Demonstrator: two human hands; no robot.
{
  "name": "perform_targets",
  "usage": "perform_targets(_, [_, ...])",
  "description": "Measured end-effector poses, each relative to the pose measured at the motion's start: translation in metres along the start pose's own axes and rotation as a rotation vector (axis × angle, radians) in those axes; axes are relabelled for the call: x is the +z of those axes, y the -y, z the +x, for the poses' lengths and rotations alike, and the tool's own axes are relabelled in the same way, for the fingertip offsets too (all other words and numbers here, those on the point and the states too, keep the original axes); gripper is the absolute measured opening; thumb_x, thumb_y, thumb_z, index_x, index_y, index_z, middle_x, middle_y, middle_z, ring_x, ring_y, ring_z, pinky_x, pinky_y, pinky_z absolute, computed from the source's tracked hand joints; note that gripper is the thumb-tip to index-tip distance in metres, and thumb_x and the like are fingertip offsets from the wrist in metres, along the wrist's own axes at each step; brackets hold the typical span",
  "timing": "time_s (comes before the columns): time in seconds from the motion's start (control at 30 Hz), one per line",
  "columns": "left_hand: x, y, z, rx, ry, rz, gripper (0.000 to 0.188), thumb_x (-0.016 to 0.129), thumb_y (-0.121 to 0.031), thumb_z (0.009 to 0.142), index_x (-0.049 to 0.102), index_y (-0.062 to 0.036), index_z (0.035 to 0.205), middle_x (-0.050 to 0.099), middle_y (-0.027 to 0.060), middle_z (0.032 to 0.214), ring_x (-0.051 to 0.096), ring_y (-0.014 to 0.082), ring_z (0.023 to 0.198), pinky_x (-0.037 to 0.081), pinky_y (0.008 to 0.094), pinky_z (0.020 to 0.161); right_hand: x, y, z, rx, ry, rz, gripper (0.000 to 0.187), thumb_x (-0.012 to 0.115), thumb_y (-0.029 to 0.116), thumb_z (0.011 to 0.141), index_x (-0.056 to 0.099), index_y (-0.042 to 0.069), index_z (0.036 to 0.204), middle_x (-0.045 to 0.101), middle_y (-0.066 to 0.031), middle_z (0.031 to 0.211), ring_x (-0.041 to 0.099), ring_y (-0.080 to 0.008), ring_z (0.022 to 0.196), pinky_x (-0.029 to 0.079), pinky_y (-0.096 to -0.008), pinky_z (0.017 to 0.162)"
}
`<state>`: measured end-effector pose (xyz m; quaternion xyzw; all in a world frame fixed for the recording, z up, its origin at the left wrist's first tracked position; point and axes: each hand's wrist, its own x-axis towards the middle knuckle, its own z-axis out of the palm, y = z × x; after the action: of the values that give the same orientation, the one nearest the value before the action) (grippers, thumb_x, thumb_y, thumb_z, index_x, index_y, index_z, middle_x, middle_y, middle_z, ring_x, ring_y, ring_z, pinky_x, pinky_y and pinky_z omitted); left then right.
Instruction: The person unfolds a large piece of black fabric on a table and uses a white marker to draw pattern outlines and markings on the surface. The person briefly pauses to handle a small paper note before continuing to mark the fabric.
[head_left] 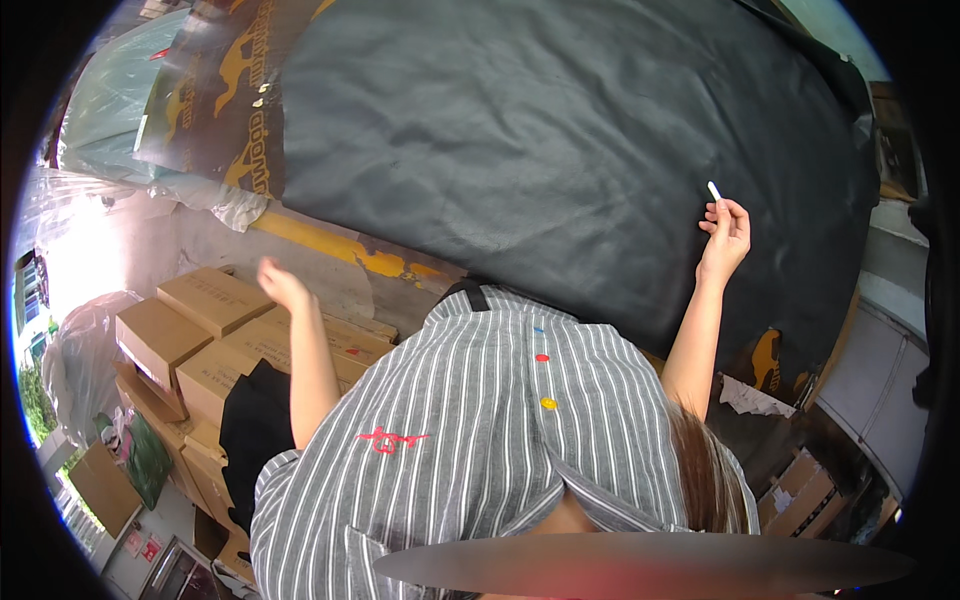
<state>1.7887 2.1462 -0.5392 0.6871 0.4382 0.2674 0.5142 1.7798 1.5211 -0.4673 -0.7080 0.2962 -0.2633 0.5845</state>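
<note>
A large sheet of smooth black leather-like material (500, 130) lies over the table, with soft wrinkles across it. Over its right part, my right hand (726, 232) pinches a short white stick that looks like chalk (714, 190), its tip pointing up and away from me. My left hand (286, 284) is off the table to the left, in the air above stacked cardboard boxes. It holds nothing, and its slightly blurred fingers are loosely extended.
Brown printed covering (205, 120) shows at the table's left, under clear plastic (110, 100). The table's near edge has a worn yellow strip (320, 243). Cardboard boxes (215, 300) are piled at my left, with a black cloth (255, 430) hanging beside them. A carton (800, 490) stands at lower right.
</note>
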Motion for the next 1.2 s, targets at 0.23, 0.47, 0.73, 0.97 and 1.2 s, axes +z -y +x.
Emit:
perform_targets(0.23, [0.107, -0.113, 0.108, 0.585, 0.338, 0.251, 0.041, 0.053, -0.035, 0.1, 0.064, -0.0022, 0.124, 0.059, 0.0158, 0.131, 0.055, 0.0289, 0.122, 0.04, 0.0368, 0.104, 0.046, 0.018, -0.002, 0.052, 0.154, 0.223, 0.012, 0.063, 0.006, 0.096, 0.06, 0.0, 0.106, 0.068, -0.0102, 0.091, 0.064, -0.0122, 0.074, 0.055, -0.0247, 0.064])
perform_targets(0.47, [0.162, -0.115, 0.129, 0.348, 0.161, 0.903, 0.099, 0.031, -0.083, 0.087, 0.029, -0.0124, 0.156, 0.02, 0.0148, 0.164, 0.012, 0.0445, 0.15, 0.003, 0.0694, 0.114, 0.128, 0.049, 0.0, 0.131, 0.44, 0.278, 0.017, 0.068, 0.002, 0.092, 0.062, -0.001, 0.107, 0.069, -0.0104, 0.092, 0.067, -0.0132, 0.079, 0.057, -0.0253, 0.066])
perform_targets(0.73, [0.176, -0.12, 0.111, 0.416, 0.102, 1.097, 0.121, 0.041, -0.094, 0.071, 0.024, -0.0108, 0.157, 0.019, 0.0189, 0.163, 0.013, 0.0454, 0.149, 0.007, 0.0678, 0.115, 0.186, 0.05, 0.003, 0.181, 0.71, 0.295, 0.018, 0.068, 0.001, 0.091, 0.061, -0.001, 0.107, 0.07, -0.0118, 0.098, 0.07, -0.0161, 0.09, 0.058, -0.0269, 0.075])
perform_targets(0.97, [0.169, -0.111, 0.115, 0.396, 0.075, 1.117, 0.122, 0.049, -0.093, 0.068, 0.024, -0.0147, 0.157, 0.019, 0.0142, 0.164, 0.014, 0.0427, 0.15, 0.008, 0.0669, 0.116, 0.222, 0.061, 0.032, -0.51, 0.708, -0.12, 0.018, 0.064, 0.023, 0.096, 0.064, 0.005, 0.098, 0.065, -0.0111, 0.125, 0.058, -0.0299, 0.122, 0.048, -0.0394, 0.098])
perform_targets(1.2, [0.172, -0.11, 0.122, 0.404, 0.052, 1.144, 0.116, 0.047, -0.093, 0.07, 0.026, -0.0184, 0.157, 0.021, 0.0109, 0.164, 0.018, 0.0409, 0.149, 0.011, 0.0659, 0.115, 0.186, 0.032, 0.071, -0.265, 0.46, 0.025, 0.015, 0.063, 0.017, 0.096, 0.062, 0.003, 0.093, 0.065, -0.0117, 0.123, 0.062, -0.0265, 0.107, 0.049, -0.035, 0.089])
